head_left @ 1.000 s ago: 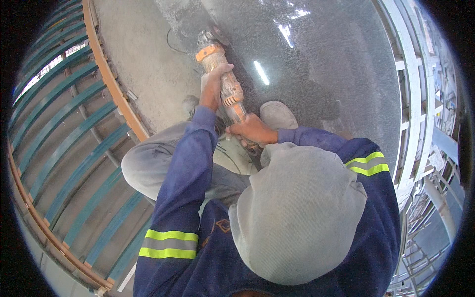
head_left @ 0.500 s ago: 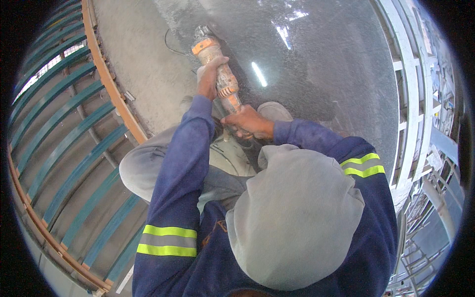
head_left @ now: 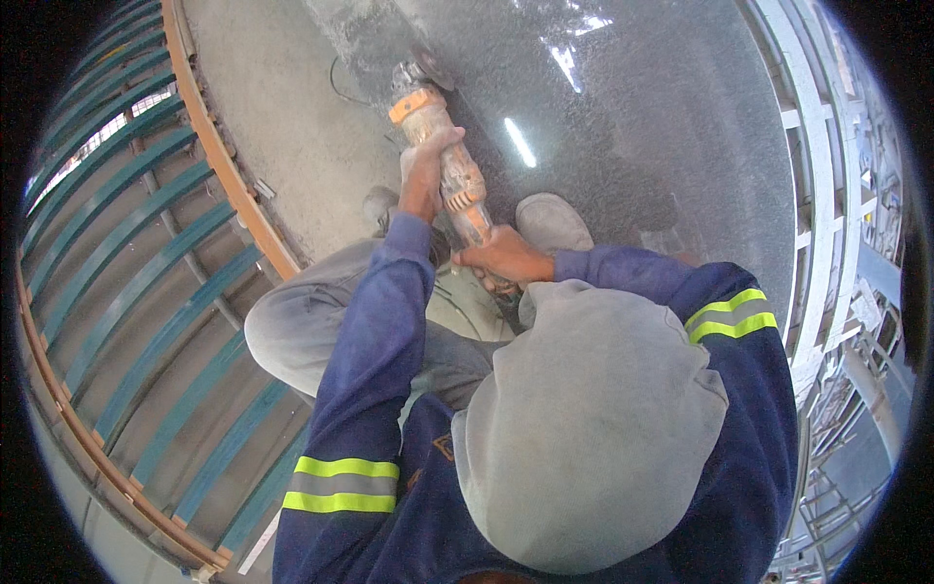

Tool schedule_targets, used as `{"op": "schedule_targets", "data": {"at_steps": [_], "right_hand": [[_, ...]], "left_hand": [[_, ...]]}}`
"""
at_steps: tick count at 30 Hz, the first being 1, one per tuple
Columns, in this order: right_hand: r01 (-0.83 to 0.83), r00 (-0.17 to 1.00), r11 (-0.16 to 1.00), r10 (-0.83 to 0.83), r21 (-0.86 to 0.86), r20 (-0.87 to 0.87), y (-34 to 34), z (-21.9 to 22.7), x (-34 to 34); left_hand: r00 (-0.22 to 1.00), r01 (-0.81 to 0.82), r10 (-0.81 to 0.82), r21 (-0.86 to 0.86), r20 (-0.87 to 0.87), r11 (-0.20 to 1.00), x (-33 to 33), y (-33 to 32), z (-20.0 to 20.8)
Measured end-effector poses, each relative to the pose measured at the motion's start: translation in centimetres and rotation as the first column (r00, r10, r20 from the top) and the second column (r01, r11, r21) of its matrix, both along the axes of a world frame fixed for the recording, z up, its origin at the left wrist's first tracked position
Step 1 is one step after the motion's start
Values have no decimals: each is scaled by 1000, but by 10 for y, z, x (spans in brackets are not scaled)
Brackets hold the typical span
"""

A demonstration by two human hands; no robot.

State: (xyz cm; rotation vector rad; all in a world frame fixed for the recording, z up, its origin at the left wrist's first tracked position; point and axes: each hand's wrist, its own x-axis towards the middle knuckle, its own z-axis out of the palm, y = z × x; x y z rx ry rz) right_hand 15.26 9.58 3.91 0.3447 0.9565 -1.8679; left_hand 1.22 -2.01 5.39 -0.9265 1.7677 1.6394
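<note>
An orange and grey angle grinder (head_left: 460, 178), coated in dust, slants across the upper middle. Its round disc (head_left: 437, 72) lies at the far end, against or just above a wet-looking dark grey slab (head_left: 662, 127); contact is hard to tell. My left hand (head_left: 428, 170) wraps around the grinder's body behind the orange collar. Closed on its rear end is my right hand (head_left: 508, 257), nearer to me. Both arms wear dark blue sleeves with yellow-green reflective bands. A grey cloth head covering (head_left: 593, 428) hides much of the lower middle.
On the left stands an orange-edged rack (head_left: 219, 161) with teal slats. A thin dark cable (head_left: 341, 86) curves over the pale dusty floor (head_left: 268, 107). White metal rails (head_left: 812, 185) run along the right side, with a jumble of metal frames beyond. A dusty shoe (head_left: 552, 222) rests beside my right hand.
The whole view has shifted slightly. The grinder, with both hands still on it, has come a little toward me and to the right, and more of its disc shows.
</note>
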Motion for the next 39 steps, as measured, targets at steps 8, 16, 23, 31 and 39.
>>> {"op": "schedule_targets", "data": {"at_steps": [8, 16, 23, 31, 39], "right_hand": [[62, 998, 998, -62, 12, 11, -8, -13, -8], [116, 992, 992, -113, -51, 59, -10, -15, -20], [39, 998, 999, -37, -30, 46, -7, -12, -9], [-62, 998, 997, 62, 52, -9, 5, 7, -5], [57, 998, 998, -57, 14, 3, -3, 1, -6]], "left_hand": [[1000, 5, -5, -7, -13, 1000, -15, -3, -11], [998, 23, -24, -17, -52, 1000, -25, -6, -17], [1000, 20, -20, -9, 15, 1000, -12, 2, -4], [999, 9, -9, -7, -37, 1000, 4, 3, 10], [999, 18, -19, -30, -46, 999, -8, -1, -4]]}}
